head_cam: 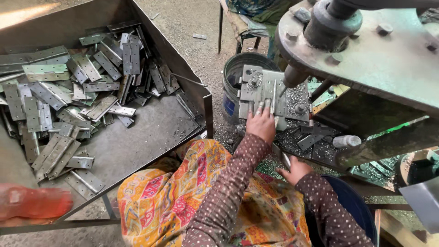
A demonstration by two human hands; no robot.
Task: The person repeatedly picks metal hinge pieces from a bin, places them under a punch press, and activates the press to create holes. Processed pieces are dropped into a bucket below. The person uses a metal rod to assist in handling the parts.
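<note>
Nearest the camera lies the person's lap, draped in a bright orange and yellow patterned cloth (183, 192), with two brown dotted sleeves (228, 183) reaching forward from it. The right hand (295, 170) sits low at the bench's near edge, its grip curled around a slim grey metal lever (284, 159), a hold that looks suited to working the machine while the other hand stays free. Further on, the left hand (261, 123) lies flat with fingers pressed down on a grey steel hinge plate (267, 89), which rests on the machine bed directly under the dark drill spindle (292, 77); the flat press seems meant to keep the plate from turning under the bit. Metal shavings (297, 98) cover the bed around it, and a small white plastic bottle (346, 141) lies on its side just to the right. Behind the bed stands a grey metal bucket (233, 77), near enough for pieces to be dropped in. To the left, within arm's reach, a large sheet-metal tray (137, 142) holds a loose heap of grey steel hinges (68, 96). Above all hangs the heavy grey-green machine head (379, 50).
</note>
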